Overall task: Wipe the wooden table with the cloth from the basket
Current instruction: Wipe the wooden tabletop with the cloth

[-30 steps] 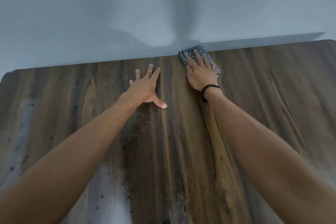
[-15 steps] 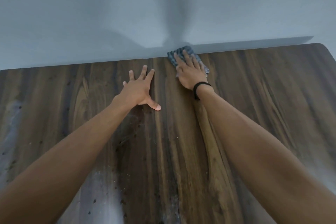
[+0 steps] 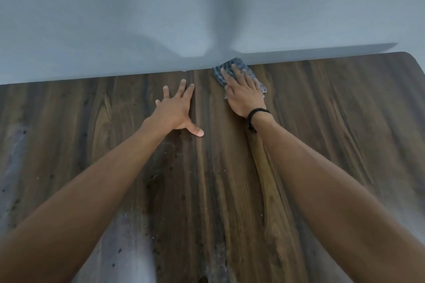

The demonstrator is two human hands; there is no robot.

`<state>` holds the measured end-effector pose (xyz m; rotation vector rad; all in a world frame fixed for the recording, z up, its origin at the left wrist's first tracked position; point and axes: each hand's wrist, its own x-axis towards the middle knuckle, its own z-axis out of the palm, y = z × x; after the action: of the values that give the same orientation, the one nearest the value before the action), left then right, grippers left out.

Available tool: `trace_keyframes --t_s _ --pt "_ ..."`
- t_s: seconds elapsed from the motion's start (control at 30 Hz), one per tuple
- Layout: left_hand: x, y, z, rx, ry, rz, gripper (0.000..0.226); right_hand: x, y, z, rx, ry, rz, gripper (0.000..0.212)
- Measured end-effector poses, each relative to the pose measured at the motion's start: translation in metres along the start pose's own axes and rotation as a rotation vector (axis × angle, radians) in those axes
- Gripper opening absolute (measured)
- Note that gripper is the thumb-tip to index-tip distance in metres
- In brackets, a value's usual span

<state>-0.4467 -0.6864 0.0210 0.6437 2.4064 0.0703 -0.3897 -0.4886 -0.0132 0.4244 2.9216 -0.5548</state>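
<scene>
A dark wooden table with streaked grain and pale dusty patches near its front runs back to a plain grey wall. The left hand lies flat on the wood, fingers spread and holding nothing. Farther back, the right hand, a black band at its wrist, presses straight fingers onto a grey striped cloth lying at the table's far edge against the wall.

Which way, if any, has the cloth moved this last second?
Yes: cloth slightly left, toward the dark grain stripe beside the left hand.
</scene>
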Motion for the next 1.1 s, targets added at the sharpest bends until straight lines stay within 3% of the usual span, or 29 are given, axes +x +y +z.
trace_keyframes --t_s 0.07,0.17,0.27,0.4,0.53,0.63,0.77,0.9,1.03,1.1 --pt "0.0 0.002 0.0 -0.001 -0.003 0.006 0.147 -0.001 -0.003 0.001 -0.006 0.017 0.039 0.055" --pt "-0.001 0.002 0.001 0.008 0.004 -0.001 0.147 -0.002 0.0 0.0 -0.029 -0.093 -0.086 0.054" --pt "0.001 0.002 -0.001 0.011 -0.014 -0.012 0.148 0.003 -0.001 -0.002 0.013 -0.005 0.043 0.055" --pt "0.0 0.005 0.001 0.019 -0.014 -0.014 0.148 -0.002 -0.001 -0.001 -0.043 -0.136 -0.147 0.053" --pt "0.0 0.004 -0.002 0.006 -0.019 -0.016 0.147 0.001 0.009 -0.006 0.037 0.03 0.086 0.054" --pt "-0.001 0.004 0.0 0.012 -0.008 -0.01 0.147 -0.002 0.013 -0.005 -0.014 -0.089 -0.087 0.054" --pt "-0.002 0.005 -0.001 0.002 -0.016 -0.009 0.146 0.011 0.009 -0.012 0.033 0.036 0.125 0.055" --pt "-0.002 0.003 0.001 0.014 -0.01 0.013 0.147 0.005 -0.013 0.008 -0.014 -0.017 -0.117 0.054" --pt "-0.004 -0.009 -0.011 -0.017 -0.014 -0.014 0.143 0.018 -0.025 0.005 0.051 0.077 0.091 0.055" --pt "-0.004 -0.018 -0.017 -0.022 -0.015 -0.066 0.143 0.012 -0.033 0.011 0.001 0.017 -0.054 0.054"
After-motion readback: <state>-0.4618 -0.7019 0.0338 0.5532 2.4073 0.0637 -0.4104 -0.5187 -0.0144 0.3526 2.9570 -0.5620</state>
